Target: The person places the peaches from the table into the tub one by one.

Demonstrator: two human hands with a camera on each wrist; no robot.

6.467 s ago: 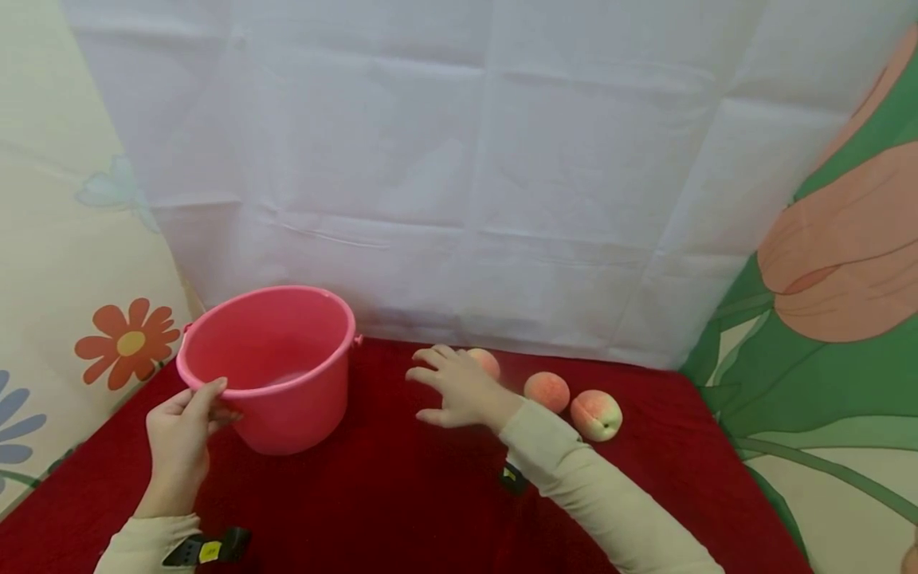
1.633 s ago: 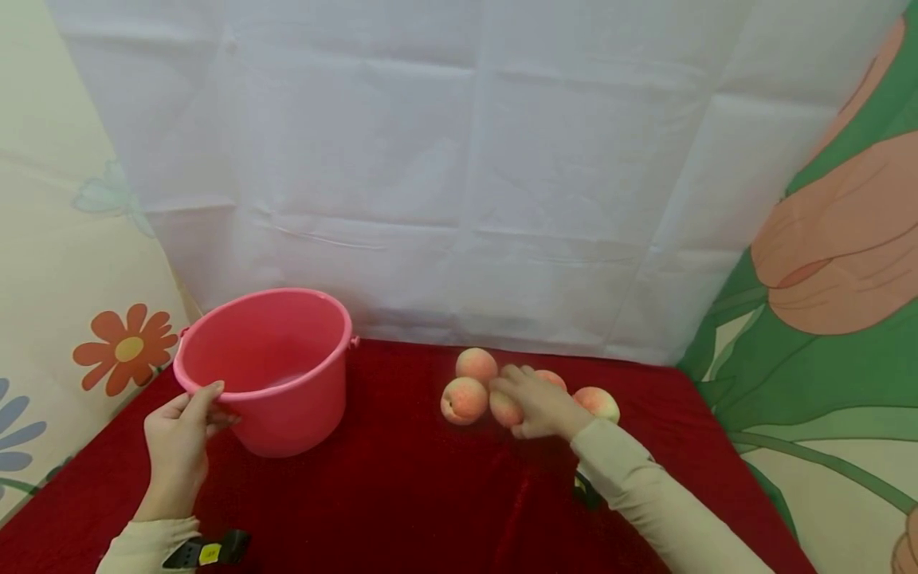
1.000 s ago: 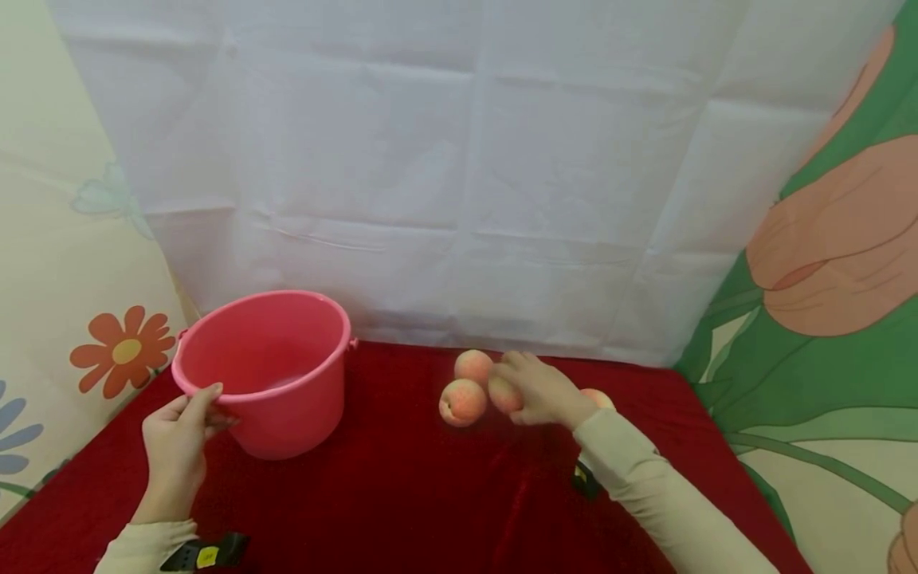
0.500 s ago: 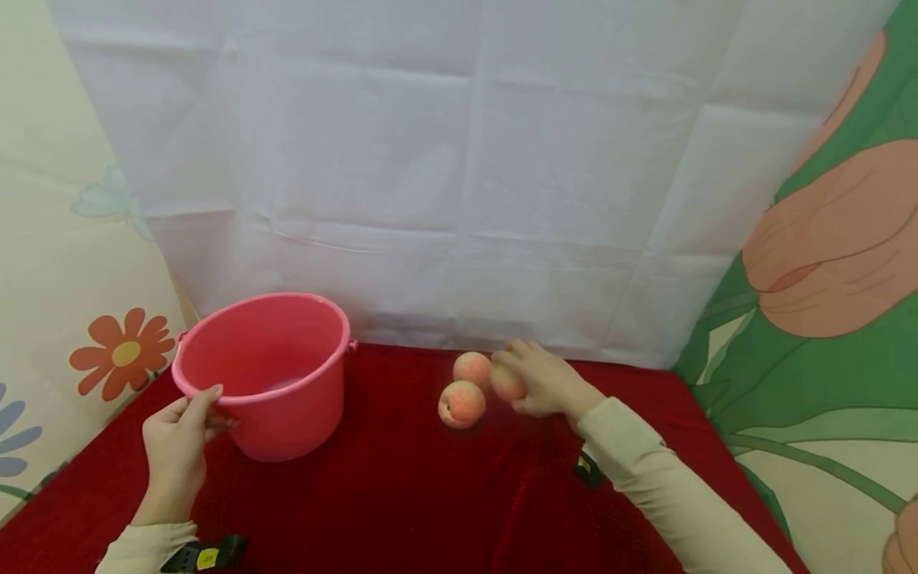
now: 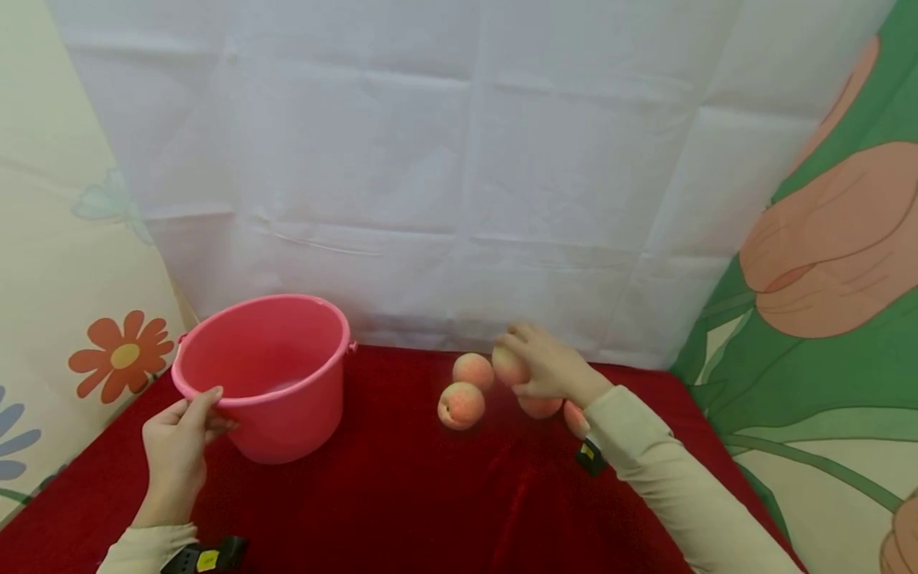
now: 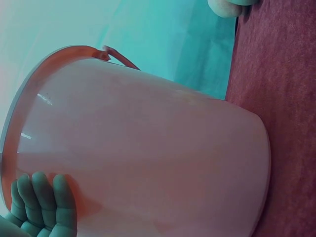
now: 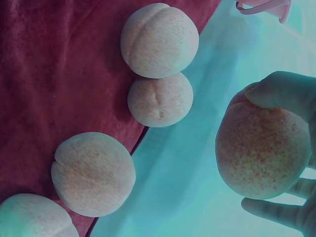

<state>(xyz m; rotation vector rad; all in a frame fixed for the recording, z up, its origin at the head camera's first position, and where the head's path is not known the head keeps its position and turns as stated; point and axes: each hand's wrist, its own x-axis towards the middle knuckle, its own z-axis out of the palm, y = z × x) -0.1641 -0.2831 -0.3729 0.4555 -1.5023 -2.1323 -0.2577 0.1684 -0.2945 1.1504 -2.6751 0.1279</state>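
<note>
My left hand point(image 5: 175, 454) pinches the near rim of a pink bucket point(image 5: 294, 426), thumb over the edge and fingers against the outer wall. The bucket stands on the red cloth at the left, and the inside that shows holds nothing. My right hand point(image 5: 551, 365) grips a peach point(image 7: 264, 148) between thumb and fingers, raised above the cloth. Left of it sit two peaches close together, one behind point(image 5: 473, 372) and one in front point(image 5: 461, 406). Below the hand and wrist lie two more, a peach point(image 5: 539, 408) and another peach point(image 5: 575, 418), partly covered.
A red cloth point(image 5: 402, 494) covers the table. White sheeting point(image 5: 402, 199) hangs along its back edge. Flower-printed panels stand at the left point(image 5: 43, 263) and right point(image 5: 825, 383). The bucket's handle point(image 6: 121, 58) hangs at its side.
Over the last second my right hand has lifted the peach upward, uncovering parts of the two peaches beneath. Several seconds ago that hand was spread farther left. The left hand stays on the rim.
</note>
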